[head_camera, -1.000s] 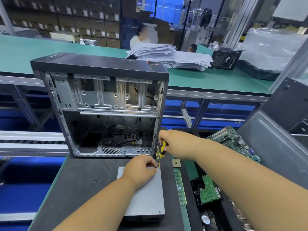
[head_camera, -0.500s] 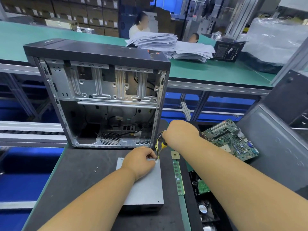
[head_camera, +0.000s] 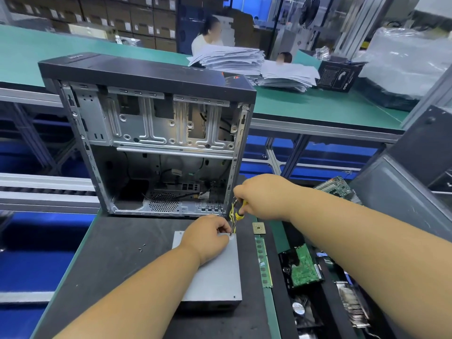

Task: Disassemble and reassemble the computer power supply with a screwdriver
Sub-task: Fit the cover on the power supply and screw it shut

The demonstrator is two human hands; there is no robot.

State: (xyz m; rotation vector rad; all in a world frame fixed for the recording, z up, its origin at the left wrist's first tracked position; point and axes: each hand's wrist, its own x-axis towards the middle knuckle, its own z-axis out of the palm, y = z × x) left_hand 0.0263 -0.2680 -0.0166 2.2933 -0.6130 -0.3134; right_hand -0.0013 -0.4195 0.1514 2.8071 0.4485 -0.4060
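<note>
Here, screwdriver (head_camera: 236, 214) tip beside left fingers (head_camera: 223, 228) (on power supply (head_camera: 215, 275))

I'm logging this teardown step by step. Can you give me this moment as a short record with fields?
surface: black mat
power supply: grey box lying flat on the mat
left hand: resting on the box's far right corner, fingers curled at the screw spot
right hand: gripping a yellow screwdriver, tip down at that corner
case: open tower standing behind the box
loose screws: on the mat, left of the box
right of box: RAM stick, CPU
</note>
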